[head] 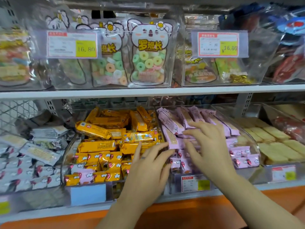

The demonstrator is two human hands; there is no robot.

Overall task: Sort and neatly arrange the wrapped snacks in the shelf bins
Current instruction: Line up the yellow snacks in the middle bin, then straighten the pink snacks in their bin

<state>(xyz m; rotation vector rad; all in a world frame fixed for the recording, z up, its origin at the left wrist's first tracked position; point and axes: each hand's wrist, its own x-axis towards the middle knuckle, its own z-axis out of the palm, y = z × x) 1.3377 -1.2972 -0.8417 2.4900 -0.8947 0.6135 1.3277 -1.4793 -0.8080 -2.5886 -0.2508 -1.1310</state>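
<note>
Pink wrapped snacks point(171, 123) fill a clear shelf bin point(255, 147), beside a bin of orange snacks point(99, 144). The right hand point(211, 146) rests spread on them and the left hand point(148, 167) touches one bar; neither grip closes on anything.

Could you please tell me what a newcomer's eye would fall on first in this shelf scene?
The left hand and the right hand reach with spread fingers to the pink wrapped snacks at the middle of the lower shelf. Just left of these lie bright orange wrapped snacks, with one stray pink pack at their front. Above, koala-faced candy bags stand on the upper shelf.
</note>
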